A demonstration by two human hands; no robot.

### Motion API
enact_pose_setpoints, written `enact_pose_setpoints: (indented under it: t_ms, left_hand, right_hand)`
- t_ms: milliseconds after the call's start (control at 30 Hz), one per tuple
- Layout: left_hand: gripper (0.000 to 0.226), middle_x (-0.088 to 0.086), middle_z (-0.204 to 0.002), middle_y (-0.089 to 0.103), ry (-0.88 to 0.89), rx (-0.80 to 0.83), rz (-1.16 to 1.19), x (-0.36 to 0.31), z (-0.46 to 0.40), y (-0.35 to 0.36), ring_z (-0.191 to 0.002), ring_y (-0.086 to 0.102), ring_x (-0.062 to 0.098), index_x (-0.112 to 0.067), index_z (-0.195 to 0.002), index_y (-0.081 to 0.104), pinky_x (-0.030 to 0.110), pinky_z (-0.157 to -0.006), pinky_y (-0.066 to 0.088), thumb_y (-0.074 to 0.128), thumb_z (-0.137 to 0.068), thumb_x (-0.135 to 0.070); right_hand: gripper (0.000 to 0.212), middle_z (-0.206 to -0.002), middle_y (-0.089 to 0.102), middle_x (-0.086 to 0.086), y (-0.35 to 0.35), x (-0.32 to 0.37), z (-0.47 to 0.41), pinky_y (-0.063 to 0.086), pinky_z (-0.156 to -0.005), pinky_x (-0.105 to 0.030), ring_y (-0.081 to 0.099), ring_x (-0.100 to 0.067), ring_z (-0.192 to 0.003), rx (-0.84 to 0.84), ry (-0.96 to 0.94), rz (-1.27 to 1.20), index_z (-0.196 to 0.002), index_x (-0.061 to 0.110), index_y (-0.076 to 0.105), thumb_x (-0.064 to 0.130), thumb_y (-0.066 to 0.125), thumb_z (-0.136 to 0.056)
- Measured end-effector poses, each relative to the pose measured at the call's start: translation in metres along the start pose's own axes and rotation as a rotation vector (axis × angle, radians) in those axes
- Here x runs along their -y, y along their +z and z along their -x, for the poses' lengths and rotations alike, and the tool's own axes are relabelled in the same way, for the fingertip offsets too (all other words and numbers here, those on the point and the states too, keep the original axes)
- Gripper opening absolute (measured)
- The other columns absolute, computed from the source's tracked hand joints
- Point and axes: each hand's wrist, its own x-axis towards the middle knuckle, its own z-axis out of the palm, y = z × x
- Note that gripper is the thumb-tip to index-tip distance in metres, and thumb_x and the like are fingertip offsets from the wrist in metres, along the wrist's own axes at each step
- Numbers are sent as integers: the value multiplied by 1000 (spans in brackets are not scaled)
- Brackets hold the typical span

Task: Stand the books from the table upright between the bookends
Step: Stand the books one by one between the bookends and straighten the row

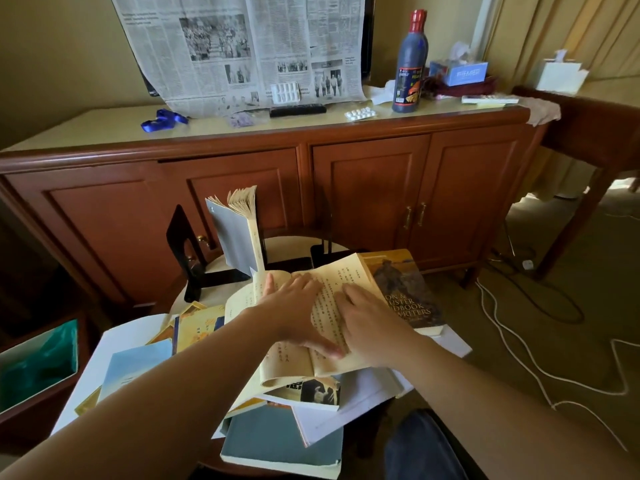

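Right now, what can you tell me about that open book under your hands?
The open book is a soft paperback with yellowed pages printed in vertical columns of East Asian characters. It lies spread face up on a heap of other books, its left pages curling upward. The left hand lies flat across the middle and the right hand on the right page, fingers fairly straight. Its far right corner overlaps a brown handbook for writers.

I am in a lived-in room of a home or hotel, shown by the wooden sideboard carrying a tissue box, pill packs and a remote, curtains, carpet and a side table.
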Motion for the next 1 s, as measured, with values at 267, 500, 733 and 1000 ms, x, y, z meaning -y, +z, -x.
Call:
enact_pose_setpoints:
  t_ms: [267,500,733,1000]
  left_hand:
    - [143,-3,-173,14,-12,47,38,3,-2,-1,-160,10,26,-27,-164,12,71,-124,-2,69,-53,-96]
    - [150,-2,-174,11,-17,36,20,3,-6,2,-160,8,25,-23,-165,10,72,-123,-3,65,-49,-100]
    - [154,-4,-173,13,-28,26,13,3,-6,4,-159,10,24,-24,-164,10,71,-123,-1,60,-43,-105]
    - [150,-4,-173,12,-29,21,1,-1,-1,2,-160,10,24,-24,-165,10,70,-124,-1,63,-49,-101]
  right_hand:
    - [58,-154,44,-14,2,-18,-69,40,-112,-46,45,-31,-138,154,274,-101,-152,10,36,45,23,-107]
    - [62,-169,20,-13,9,-20,-62,18,-126,-47,17,-28,-156,115,211,19,-161,7,19,40,14,-109]
    - [78,-172,-8,-14,35,-14,14,1,-129,-49,-18,-26,-157,5,59,50,-163,5,2,49,-10,-101]
    - [80,-171,7,-17,32,-5,36,10,-125,-62,-1,-34,-159,14,89,86,-162,7,15,48,-7,-98]
